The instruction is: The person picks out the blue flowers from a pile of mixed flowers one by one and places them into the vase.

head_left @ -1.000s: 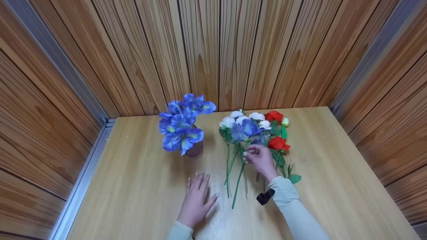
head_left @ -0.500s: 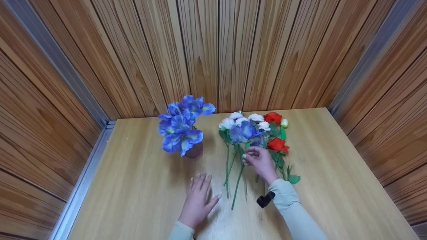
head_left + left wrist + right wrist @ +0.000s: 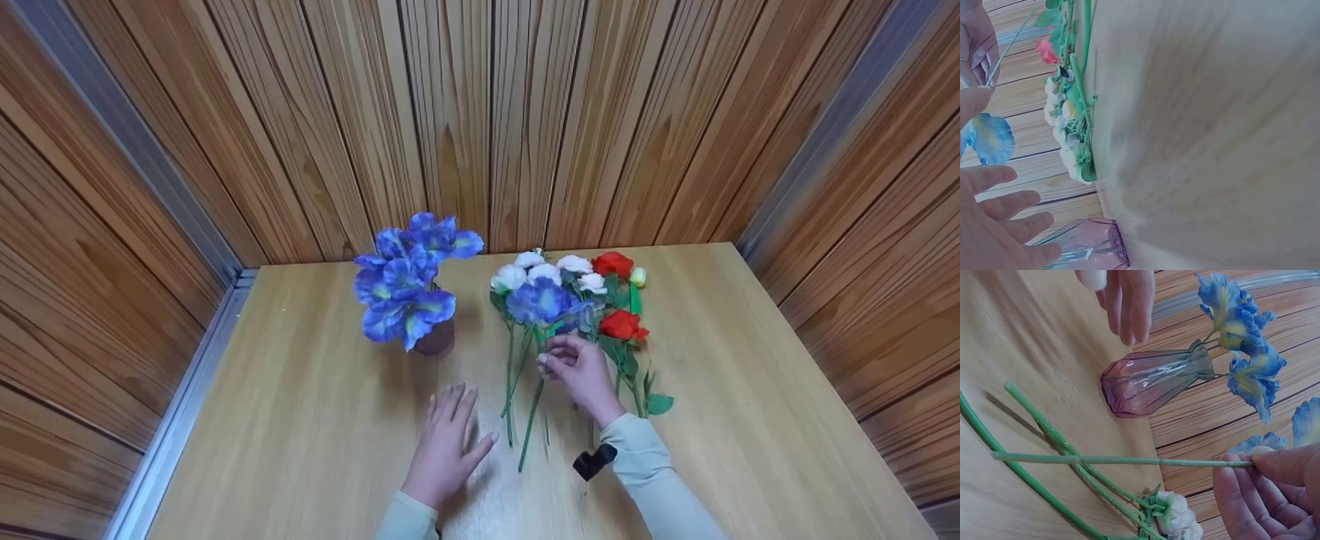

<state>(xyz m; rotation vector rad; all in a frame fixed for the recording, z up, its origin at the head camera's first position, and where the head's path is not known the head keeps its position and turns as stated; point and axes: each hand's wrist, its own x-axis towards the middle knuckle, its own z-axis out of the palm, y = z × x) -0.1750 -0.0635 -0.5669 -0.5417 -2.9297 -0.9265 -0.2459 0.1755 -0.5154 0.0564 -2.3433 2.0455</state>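
My right hand (image 3: 583, 375) pinches the thin green stem of a blue iris (image 3: 540, 300) between thumb and fingers. In the right wrist view the stem (image 3: 1129, 461) sticks out from the fingertips, above the lying stems. Blue iris petals (image 3: 991, 138) hang beside that hand in the left wrist view. My left hand (image 3: 446, 454) is held low over the table with fingers spread and nothing in them, in front of the vase. The faceted pink glass vase (image 3: 1157, 379) stands upright, holding several blue irises (image 3: 405, 281).
White flowers (image 3: 510, 277) lie on the wooden table (image 3: 300, 420) behind my right hand, their stems pointing toward me. Red roses (image 3: 622, 325) and a pale yellow bud (image 3: 638, 277) lie to their right. A wood-panelled wall (image 3: 450, 112) closes off the back.
My right hand has shifted slightly left and toward me, and the blue iris has swung left with it. The left hand and the vase stay nearly still.
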